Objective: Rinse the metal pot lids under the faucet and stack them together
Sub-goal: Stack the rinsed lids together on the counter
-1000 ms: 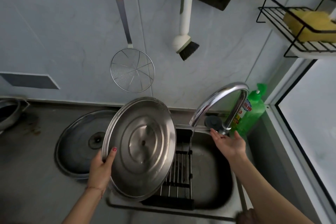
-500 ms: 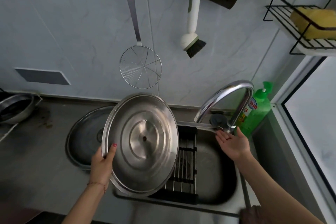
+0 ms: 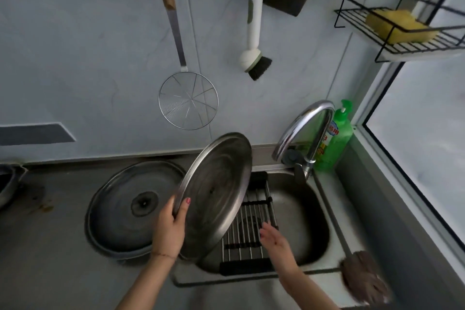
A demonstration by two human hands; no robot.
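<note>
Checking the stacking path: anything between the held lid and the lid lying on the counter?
Nothing visible. The left hand holds the tilted lid by its rim, right beside the flat lid on the counter; only the hand itself lies between them. The right hand is open over the sink rack.

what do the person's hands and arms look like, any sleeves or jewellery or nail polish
Both forearms are bare, with no sleeves in view. The left hand has pink-red polish on the thumbnail and a thin reddish string bracelet at the wrist. The right hand shows pinkish nails on its fingers, though motion blur softens them. No rings or watch are visible.
</note>
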